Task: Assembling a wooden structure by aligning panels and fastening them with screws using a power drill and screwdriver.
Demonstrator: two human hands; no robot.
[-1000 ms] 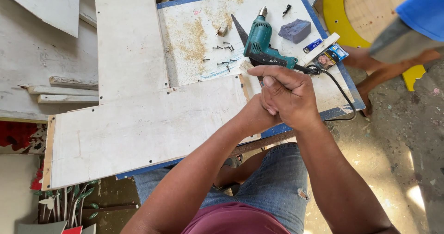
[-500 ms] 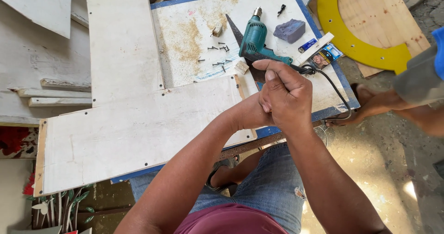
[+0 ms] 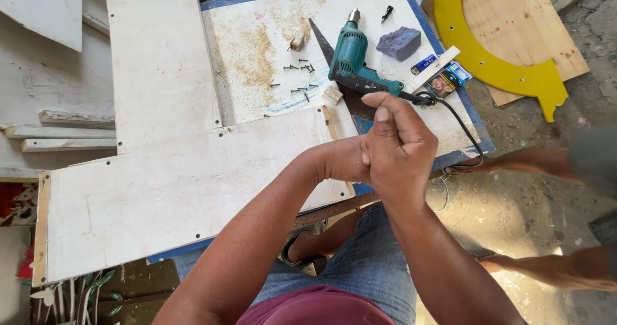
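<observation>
Big white L-shaped board [image 3: 160, 171] spread out left of the hands, flat on the counter [image 3: 411, 3], corner tucked right under the left wrist. Yellow curved cutout [image 3: 488, 61] lying on a plywood sheet [image 3: 514, 16], well off up and right of the hands. Teal power drill [image 3: 352, 58] on its side just above the hands, chuck pointing away, black cord [image 3: 459, 129] looping past the right knuckles and over the counter edge. Dark saw blade [image 3: 321, 39] poking out from under the drill. Right hand [image 3: 400, 146] curled over, fingers closed down onto the left hand [image 3: 350, 161], which sits mostly hidden underneath; can't tell whether anything sits inside that clasp. Greyish-purple block [image 3: 398, 43] up past the drill, small blue lighter [image 3: 424, 63] and a white strip [image 3: 432, 68] just beside it. Handful of dark screws [image 3: 299, 74] scattered in sawdust, up and left of the hands. Somebody else's bare legs [image 3: 527, 164] off to the right.
</observation>
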